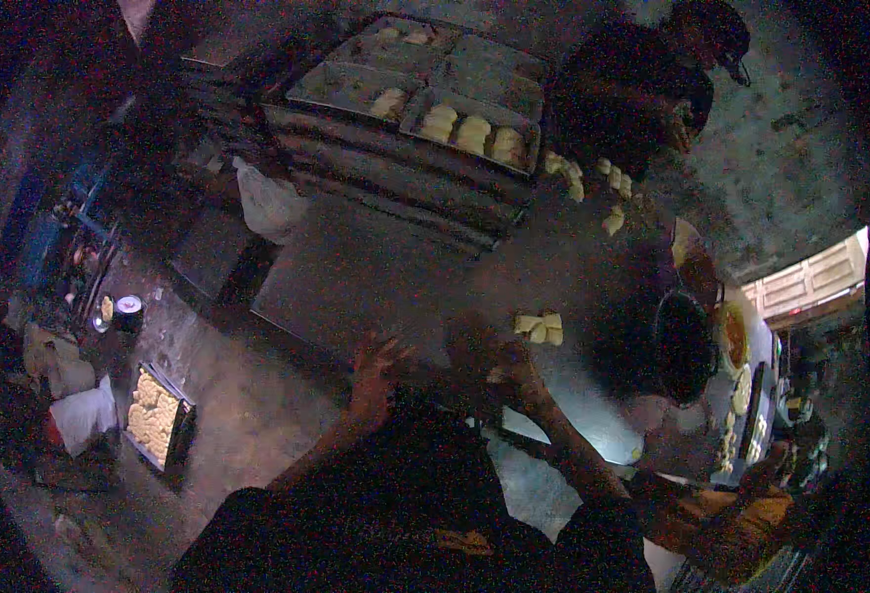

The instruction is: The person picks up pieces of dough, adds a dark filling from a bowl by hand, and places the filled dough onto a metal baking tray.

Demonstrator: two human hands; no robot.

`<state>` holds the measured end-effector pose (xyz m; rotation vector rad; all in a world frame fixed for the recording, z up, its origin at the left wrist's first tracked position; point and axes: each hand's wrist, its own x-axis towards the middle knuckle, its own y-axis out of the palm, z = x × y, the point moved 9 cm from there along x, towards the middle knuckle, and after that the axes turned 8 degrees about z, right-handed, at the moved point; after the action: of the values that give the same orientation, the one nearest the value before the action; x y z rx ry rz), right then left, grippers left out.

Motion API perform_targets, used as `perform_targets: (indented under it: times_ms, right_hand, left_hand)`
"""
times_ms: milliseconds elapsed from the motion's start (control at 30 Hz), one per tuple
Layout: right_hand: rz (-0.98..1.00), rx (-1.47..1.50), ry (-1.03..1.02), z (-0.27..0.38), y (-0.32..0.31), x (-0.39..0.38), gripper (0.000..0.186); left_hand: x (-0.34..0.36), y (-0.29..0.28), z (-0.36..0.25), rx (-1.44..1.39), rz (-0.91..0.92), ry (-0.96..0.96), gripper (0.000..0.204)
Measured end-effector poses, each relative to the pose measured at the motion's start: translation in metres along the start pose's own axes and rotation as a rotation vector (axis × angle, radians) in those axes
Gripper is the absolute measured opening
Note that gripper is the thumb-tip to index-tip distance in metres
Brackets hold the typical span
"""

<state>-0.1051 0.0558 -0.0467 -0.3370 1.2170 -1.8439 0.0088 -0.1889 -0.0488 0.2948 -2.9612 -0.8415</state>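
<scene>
My left hand (379,364) rests at the near edge of the dark worktable (366,267), its fingers spread with nothing in them. To its right, my right hand (514,372) is over the same edge; its fingers are dark and smeared, so whether they hold anything is unclear. Just beyond the right hand lies a small cluster of pale dough pieces (539,328). More dough pieces (615,178) sit on the far right part of the table. Loaf-shaped dough lies in metal pans (474,133) at the back.
The pans rest on a stack of dark trays (385,163). A whitish plastic bag (267,203) is left of the table. On the floor at left stands a tray of dough (155,415). Other people work at the far right (632,89) and near right, one in an orange-brown garment (721,524).
</scene>
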Motion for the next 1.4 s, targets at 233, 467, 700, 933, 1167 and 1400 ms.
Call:
perform_targets:
  times_ms: [233,467,700,933,1167,1400]
  right_hand:
    - [-0.058,0.297,-0.328,0.217,-0.222,0.112,0.063]
    - [-0.311,-0.268,-0.375,0.254,-0.345,0.356,0.046]
    - [-0.056,-0.325,-0.342,0.184,-0.292,0.546,0.068]
    - [-0.542,-0.526,-0.419,0.161,-0.335,0.501,0.067]
    - [-0.849,-0.263,-0.259,0.153,-0.406,0.231,0.038]
    - [-0.214,-0.29,0.168,-0.128,-0.188,0.029,0.028]
  left_hand:
    - [-0.011,-0.084,-0.008,-0.167,-0.289,-0.005,0.063]
    - [-0.015,-0.107,-0.025,-0.292,-0.487,-0.034,0.062]
    - [-0.07,-0.13,-0.008,-0.294,-0.574,0.073,0.06]
    - [-0.044,-0.089,-0.022,0.002,-0.389,-0.077,0.052]
    - [0.015,-0.074,0.008,-0.119,-0.186,-0.261,0.045]
    - [0.075,0.089,0.021,0.552,0.509,-0.154,0.034]
